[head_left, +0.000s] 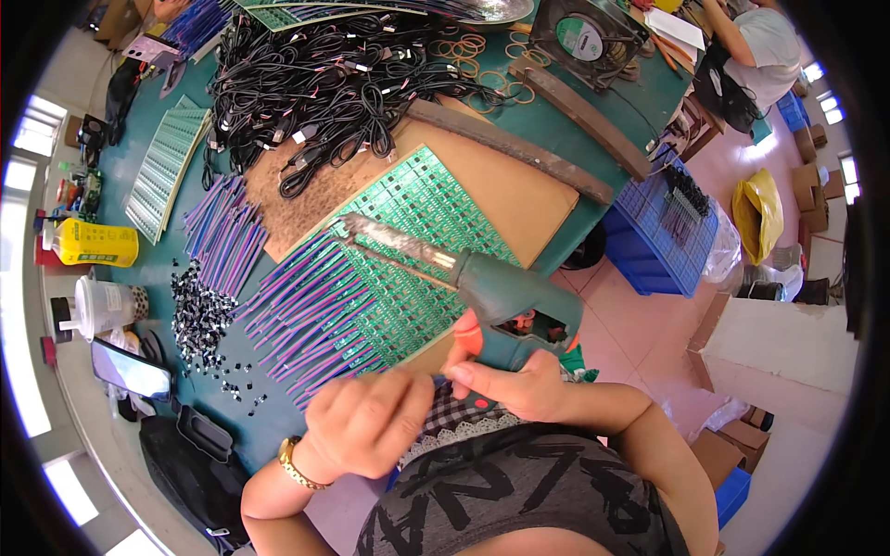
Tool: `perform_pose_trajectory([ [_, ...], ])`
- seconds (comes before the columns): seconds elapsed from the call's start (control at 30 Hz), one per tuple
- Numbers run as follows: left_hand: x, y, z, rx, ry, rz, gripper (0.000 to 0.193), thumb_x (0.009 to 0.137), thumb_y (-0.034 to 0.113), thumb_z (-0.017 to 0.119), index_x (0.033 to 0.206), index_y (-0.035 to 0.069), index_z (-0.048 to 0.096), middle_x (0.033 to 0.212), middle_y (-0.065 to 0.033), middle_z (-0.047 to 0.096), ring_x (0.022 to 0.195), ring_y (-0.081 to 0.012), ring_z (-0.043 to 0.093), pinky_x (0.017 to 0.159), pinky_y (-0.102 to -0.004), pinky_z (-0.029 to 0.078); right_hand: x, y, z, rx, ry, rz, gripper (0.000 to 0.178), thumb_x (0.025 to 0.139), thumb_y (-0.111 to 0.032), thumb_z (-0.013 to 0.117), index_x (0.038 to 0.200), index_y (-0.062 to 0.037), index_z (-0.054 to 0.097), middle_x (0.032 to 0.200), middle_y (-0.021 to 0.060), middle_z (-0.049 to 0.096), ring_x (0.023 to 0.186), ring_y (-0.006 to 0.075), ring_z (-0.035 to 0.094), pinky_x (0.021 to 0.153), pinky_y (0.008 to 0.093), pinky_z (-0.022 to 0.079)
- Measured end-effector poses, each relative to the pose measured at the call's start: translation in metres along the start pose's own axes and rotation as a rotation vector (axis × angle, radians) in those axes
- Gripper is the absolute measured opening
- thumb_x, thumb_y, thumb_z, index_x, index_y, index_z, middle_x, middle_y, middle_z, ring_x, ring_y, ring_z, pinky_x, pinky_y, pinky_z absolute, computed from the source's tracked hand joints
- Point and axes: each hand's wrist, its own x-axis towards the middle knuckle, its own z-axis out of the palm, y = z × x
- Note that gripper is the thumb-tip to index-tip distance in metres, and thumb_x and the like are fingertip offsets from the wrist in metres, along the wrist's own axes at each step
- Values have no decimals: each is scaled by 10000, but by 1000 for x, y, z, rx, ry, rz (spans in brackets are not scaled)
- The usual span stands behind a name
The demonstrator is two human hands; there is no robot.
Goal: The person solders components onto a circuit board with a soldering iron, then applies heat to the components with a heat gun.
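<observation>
My right hand (530, 387) is closed around the handle of a green soldering gun (505, 285) with an orange trigger. Its long metal barrel points to the far left, over a green circuit board panel (436, 208). Close beside the right thumb, my left hand (366, 422) is closed in a pinch; a small bluish bit shows at its fingertips, too small to name. Rows of purple and blue wires (311, 320) lie along the panel's left part, their ends on the board. Both hands are at the table's near edge, in front of my body.
Bundled black cables (315, 83) heap at the back. Loose wires (222, 232), small black parts (199, 320) and more panels (167, 167) lie left. A yellow bottle (97, 243), cup (102, 306) and phone (130, 369) line the left edge. Metal bars (510, 148) and a fan (589, 42) sit far right.
</observation>
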Motion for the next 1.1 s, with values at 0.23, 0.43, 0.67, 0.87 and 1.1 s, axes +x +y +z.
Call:
perform_pose_trajectory([
  [0.23,-15,-31,16,98,-109,-254,366,688,94,605,1039,29,686,964,-72,618,672,-161,560,538,-278,431,-8,-13,-19,-23,58,13,383,910,-49,572,1257,-85,414,871,99,599,708,151,606,553,272,464],
  [0.43,-17,-33,21,119,-174,-289,370,679,96,609,1034,25,687,963,-72,620,661,-158,553,526,-276,416,-22,-11,-27,-125,4,49,295,899,-76,564,1177,-93,469,853,107,595,720,177,607,624,310,483],
  [0.67,-20,-35,26,134,-134,-286,370,664,92,613,1016,-1,681,966,-79,627,631,-152,535,507,-278,395,-32,-28,-40,-860,-212,-102,74,826,-98,606,871,-42,592,748,52,624,700,167,635,643,305,507],
  [0.87,-19,-34,27,146,-115,-298,370,660,90,621,1014,2,681,952,-81,622,628,-155,536,505,-278,399,-48,-13,-46,-1067,-156,-86,93,823,-123,630,888,-58,617,800,68,650,699,218,639,632,325,517],
  [1.1,-19,-32,27,125,-114,-323,354,671,86,630,1013,10,687,952,-73,618,644,-161,545,518,-289,411,-56,16,-65,-854,-134,58,463,651,-174,771,1067,-30,629,912,81,666,704,252,672,598,324,534],
])
